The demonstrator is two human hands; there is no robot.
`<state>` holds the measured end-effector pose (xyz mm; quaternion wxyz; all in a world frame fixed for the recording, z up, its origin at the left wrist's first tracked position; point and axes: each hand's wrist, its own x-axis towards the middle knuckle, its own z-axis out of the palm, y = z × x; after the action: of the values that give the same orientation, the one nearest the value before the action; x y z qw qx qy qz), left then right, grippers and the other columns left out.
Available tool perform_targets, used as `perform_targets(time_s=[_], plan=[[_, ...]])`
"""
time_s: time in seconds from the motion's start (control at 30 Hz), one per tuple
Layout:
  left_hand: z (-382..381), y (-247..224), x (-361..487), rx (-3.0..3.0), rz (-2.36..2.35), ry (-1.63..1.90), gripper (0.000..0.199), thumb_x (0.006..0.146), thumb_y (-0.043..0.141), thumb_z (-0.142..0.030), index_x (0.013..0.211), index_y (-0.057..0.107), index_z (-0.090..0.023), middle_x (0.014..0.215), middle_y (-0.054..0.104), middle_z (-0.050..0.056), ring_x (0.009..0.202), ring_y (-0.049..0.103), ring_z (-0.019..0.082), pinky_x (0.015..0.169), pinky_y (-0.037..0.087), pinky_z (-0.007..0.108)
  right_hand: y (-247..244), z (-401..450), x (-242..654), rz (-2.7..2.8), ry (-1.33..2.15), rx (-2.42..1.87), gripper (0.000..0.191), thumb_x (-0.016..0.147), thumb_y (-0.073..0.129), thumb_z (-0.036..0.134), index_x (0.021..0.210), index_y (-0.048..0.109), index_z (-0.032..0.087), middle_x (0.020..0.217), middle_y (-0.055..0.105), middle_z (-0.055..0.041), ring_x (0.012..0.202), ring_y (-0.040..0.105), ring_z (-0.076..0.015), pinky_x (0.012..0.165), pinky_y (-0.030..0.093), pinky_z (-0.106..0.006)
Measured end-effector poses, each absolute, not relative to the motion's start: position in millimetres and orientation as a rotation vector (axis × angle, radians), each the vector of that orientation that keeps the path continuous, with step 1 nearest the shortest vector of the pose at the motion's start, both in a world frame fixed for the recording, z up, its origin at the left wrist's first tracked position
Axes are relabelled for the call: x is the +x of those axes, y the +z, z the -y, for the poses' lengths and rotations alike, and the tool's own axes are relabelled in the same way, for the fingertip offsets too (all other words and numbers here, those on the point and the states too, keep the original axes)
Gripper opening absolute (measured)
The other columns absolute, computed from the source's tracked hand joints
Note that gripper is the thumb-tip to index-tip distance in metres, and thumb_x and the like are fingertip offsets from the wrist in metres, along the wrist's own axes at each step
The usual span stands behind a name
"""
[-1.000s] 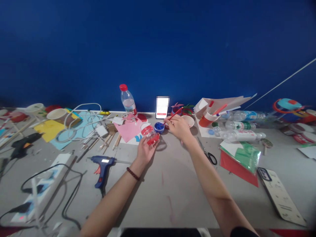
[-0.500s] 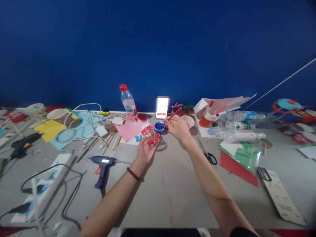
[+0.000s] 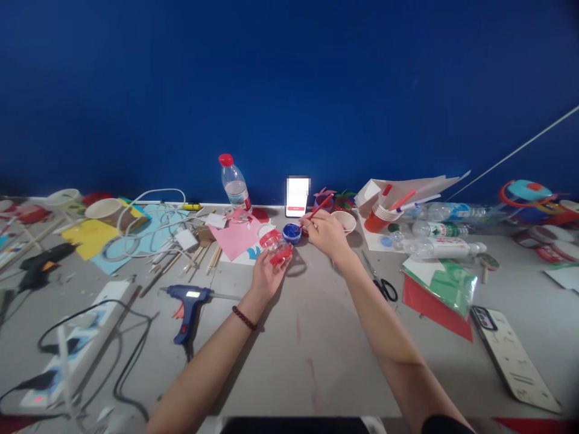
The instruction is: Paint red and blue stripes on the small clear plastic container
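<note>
My left hand (image 3: 268,271) is wrapped round a clear plastic piece with red areas (image 3: 277,247), tilted above the table. To its right, my right hand (image 3: 324,232) is closed on a red brush (image 3: 322,206), whose lower end is at a small jar of blue paint (image 3: 292,233). My right fingers partly hide another small container beside the jar. A white paper cup (image 3: 344,223) stands just right of that hand. Behind the jar, a lit phone (image 3: 297,196) stands upright against the blue wall.
A blue glue gun (image 3: 189,307), power strip (image 3: 81,343) and cables lie left. Pink paper (image 3: 235,236) and an upright bottle (image 3: 235,187) are behind my left hand. Scissors (image 3: 382,283), stacked cups (image 3: 380,217), lying bottles (image 3: 438,248) and another phone (image 3: 515,358) are right.
</note>
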<state>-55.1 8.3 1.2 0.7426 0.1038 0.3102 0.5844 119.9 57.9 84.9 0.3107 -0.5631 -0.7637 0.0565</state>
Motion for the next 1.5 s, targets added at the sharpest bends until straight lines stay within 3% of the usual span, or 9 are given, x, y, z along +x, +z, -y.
perform_targets(time_s=[0.1, 0.33, 0.57, 0.73, 0.93, 1.17, 1.4, 1.5], plan=[[-8.2, 2.2, -55.0, 0.226, -0.681, 1.277, 0.032, 0.076, 0.07, -0.038, 0.099, 0.071, -0.015, 0.11, 0.076, 0.014, 0.117, 0.068, 0.03, 0.102, 0.048, 0.04, 86.1, -56.4, 118.7, 2.013, 0.174, -1.489, 0.035, 0.1, 0.051, 0.032, 0.084, 0.08, 0.02, 0.099, 0.078, -0.0086, 0.094, 0.068, -0.0227, 0.072, 0.052, -0.033], [-8.6, 3.7, -54.4, 0.22, -0.68, 1.281, 0.032, 0.075, 0.071, -0.037, 0.098, 0.072, -0.015, 0.11, 0.076, 0.013, 0.113, 0.069, 0.028, 0.099, 0.05, 0.038, 86.0, -57.4, 121.1, 1.956, 0.173, -1.407, 0.036, 0.101, 0.051, 0.033, 0.081, 0.079, 0.021, 0.098, 0.078, -0.0073, 0.098, 0.069, -0.023, 0.081, 0.053, -0.034], [-8.5, 3.7, -54.5, 0.221, -0.681, 1.271, 0.033, 0.076, 0.071, -0.037, 0.101, 0.071, -0.015, 0.109, 0.076, 0.013, 0.112, 0.07, 0.028, 0.099, 0.05, 0.038, 83.2, -55.9, 114.7, 2.004, 0.119, -1.48, 0.038, 0.101, 0.051, 0.035, 0.079, 0.079, 0.02, 0.092, 0.077, -0.0092, 0.09, 0.068, -0.0229, 0.071, 0.051, -0.033], [-8.3, 3.4, -54.6, 0.224, -0.69, 1.276, 0.031, 0.077, 0.07, -0.038, 0.099, 0.071, -0.016, 0.11, 0.076, 0.013, 0.115, 0.069, 0.029, 0.099, 0.05, 0.039, 83.7, -56.9, 114.9, 1.938, 0.149, -1.438, 0.038, 0.1, 0.054, 0.034, 0.072, 0.076, 0.02, 0.089, 0.076, -0.008, 0.086, 0.07, -0.0215, 0.072, 0.051, -0.032], [-8.9, 1.2, -54.5, 0.219, -0.678, 1.284, 0.033, 0.075, 0.071, -0.038, 0.101, 0.07, -0.016, 0.11, 0.076, 0.013, 0.117, 0.068, 0.03, 0.1, 0.049, 0.04, 78.7, -60.6, 119.3, 1.929, 0.058, -1.432, 0.035, 0.1, 0.052, 0.034, 0.083, 0.079, 0.019, 0.091, 0.077, -0.0093, 0.092, 0.069, -0.0237, 0.074, 0.051, -0.033], [-8.6, 2.7, -54.2, 0.212, -0.687, 1.277, 0.034, 0.077, 0.07, -0.038, 0.101, 0.071, -0.014, 0.111, 0.075, 0.015, 0.117, 0.067, 0.029, 0.1, 0.05, 0.038, 78.6, -58.0, 113.0, 1.952, 0.103, -1.452, 0.038, 0.1, 0.054, 0.035, 0.073, 0.076, 0.02, 0.087, 0.076, -0.0081, 0.085, 0.069, -0.021, 0.07, 0.05, -0.031], [-8.4, 1.8, -54.1, 0.22, -0.684, 1.289, 0.034, 0.075, 0.072, -0.039, 0.102, 0.07, -0.017, 0.11, 0.076, 0.013, 0.118, 0.067, 0.03, 0.102, 0.048, 0.041, 75.9, -63.8, 119.7, 1.901, 0.193, -1.408, 0.034, 0.1, 0.051, 0.032, 0.084, 0.079, 0.022, 0.1, 0.078, -0.0075, 0.099, 0.069, -0.0231, 0.086, 0.054, -0.034], [-8.7, 1.7, -54.8, 0.224, -0.681, 1.279, 0.034, 0.076, 0.071, -0.039, 0.101, 0.07, -0.016, 0.11, 0.076, 0.013, 0.117, 0.068, 0.029, 0.101, 0.049, 0.04, 75.9, -63.5, 119.3, 1.97, 0.199, -1.415, 0.034, 0.101, 0.049, 0.031, 0.089, 0.08, 0.021, 0.103, 0.077, -0.0085, 0.103, 0.068, -0.0239, 0.087, 0.054, -0.035]])
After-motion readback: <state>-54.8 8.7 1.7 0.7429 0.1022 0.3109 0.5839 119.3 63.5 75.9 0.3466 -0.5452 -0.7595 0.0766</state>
